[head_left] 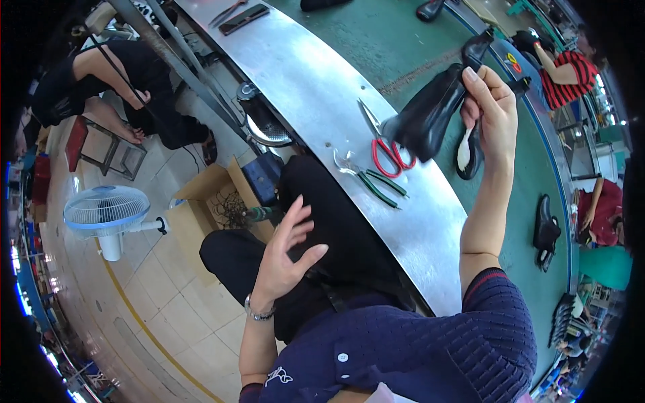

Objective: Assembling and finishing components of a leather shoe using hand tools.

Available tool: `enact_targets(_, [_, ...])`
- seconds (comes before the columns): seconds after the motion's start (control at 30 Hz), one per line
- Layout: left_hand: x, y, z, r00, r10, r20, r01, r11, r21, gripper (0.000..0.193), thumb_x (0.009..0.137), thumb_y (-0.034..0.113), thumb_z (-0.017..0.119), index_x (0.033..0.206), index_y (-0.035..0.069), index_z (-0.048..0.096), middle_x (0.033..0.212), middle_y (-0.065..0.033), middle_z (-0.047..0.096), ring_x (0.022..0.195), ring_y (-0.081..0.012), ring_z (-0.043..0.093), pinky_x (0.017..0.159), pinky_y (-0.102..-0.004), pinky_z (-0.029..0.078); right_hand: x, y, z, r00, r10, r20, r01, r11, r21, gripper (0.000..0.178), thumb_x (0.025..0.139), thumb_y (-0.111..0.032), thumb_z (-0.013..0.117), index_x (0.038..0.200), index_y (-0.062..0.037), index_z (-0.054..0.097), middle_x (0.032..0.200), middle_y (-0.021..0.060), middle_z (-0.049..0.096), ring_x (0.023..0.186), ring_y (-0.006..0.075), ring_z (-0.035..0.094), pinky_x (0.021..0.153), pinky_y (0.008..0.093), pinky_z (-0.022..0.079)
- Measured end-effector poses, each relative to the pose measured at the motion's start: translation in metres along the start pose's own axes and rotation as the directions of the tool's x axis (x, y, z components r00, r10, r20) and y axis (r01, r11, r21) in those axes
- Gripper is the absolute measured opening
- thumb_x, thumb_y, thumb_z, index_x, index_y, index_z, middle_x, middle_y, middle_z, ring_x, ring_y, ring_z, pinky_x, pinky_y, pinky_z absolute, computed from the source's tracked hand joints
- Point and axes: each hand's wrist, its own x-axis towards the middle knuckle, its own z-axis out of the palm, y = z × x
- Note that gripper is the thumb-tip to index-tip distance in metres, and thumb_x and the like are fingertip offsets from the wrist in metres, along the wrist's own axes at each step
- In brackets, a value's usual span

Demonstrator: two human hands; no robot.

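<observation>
My right hand (pixel 496 107) is raised over the green belt, with thumb and fingers pinched on the edge of a black leather shoe (pixel 430 111). The held shoe hangs to the left of the hand and is partly blurred. Below the fingers, another dark shoe with a whitish inside part (pixel 463 151) is half hidden. My left hand (pixel 285 258) is in the air above my lap, fingers apart, touching nothing. On the metal tabletop (pixel 306 87), between the two hands, lie red-handled scissors (pixel 393 158) and green-handled pincers (pixel 379 185).
A phone (pixel 244 19) lies at the table's far end. More black shoes (pixel 547 232) sit on the green belt (pixel 521 215). Left of my legs are an open cardboard box (pixel 195 208) and a fan (pixel 107 208). A seated person (pixel 144 87) is at the far left.
</observation>
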Motion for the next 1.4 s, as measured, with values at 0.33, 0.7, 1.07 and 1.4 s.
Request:
enact_targets(0.33, [-0.003,-0.016,0.015,0.954,0.301,0.014,-0.288,0.924,-0.252,0.109,0.069,-0.001,0.081,0.156,0.006,0.016,0.153,-0.0112,0.036,0.138,-0.0188,0.039,0.113,-0.032,0.032,-0.079,0.005,0.116,0.852,0.214,0.478,-0.339,0.921,0.192,0.023,0.096,-0.022,0.064,0.094,0.0007,0.068,0.059,-0.0007,0.058,0.049,0.0048,0.054,0.047,0.0186,0.041])
enact_targets(0.7, [-0.086,-0.083,-0.022,0.908,-0.146,-0.392,-0.033,0.909,-0.415,0.101,0.067,-0.001,0.084,0.151,0.006,0.028,0.139,-0.0102,0.05,0.122,-0.0195,0.054,0.104,-0.0344,0.043,-0.134,0.158,0.074,0.957,0.088,0.277,0.207,0.465,-0.861,0.043,0.085,-0.019,0.07,0.125,-0.0066,0.058,0.118,0.0154,0.06,0.112,0.0321,0.057,0.091,0.0437,0.045])
enact_targets(1.07, [-0.093,-0.065,-0.061,0.837,-0.341,-0.429,0.018,0.8,-0.599,0.047,0.089,0.032,0.071,0.121,0.001,0.056,0.104,-0.0051,0.064,0.091,-0.0124,0.061,0.08,-0.028,0.05,-0.13,0.126,0.086,0.703,0.685,0.19,-0.659,0.728,-0.189,0.046,0.099,-0.02,0.048,0.139,0.0029,0.047,0.101,0.0069,0.066,0.089,0.0122,0.061,0.083,0.0241,0.047])
enact_targets(1.4, [-0.035,-0.033,-0.051,0.893,-0.269,-0.362,0.247,0.963,-0.107,0.06,0.091,0.038,0.068,0.13,-0.005,0.05,0.117,-0.0176,0.065,0.107,-0.0218,0.063,0.093,-0.0335,0.048,-0.119,0.018,0.144,0.325,0.565,0.759,-0.801,0.591,-0.097,0.066,0.094,-0.005,0.053,0.153,-0.0045,0.024,0.117,0.0217,0.065,0.106,0.0229,0.064,0.09,0.0319,0.048])
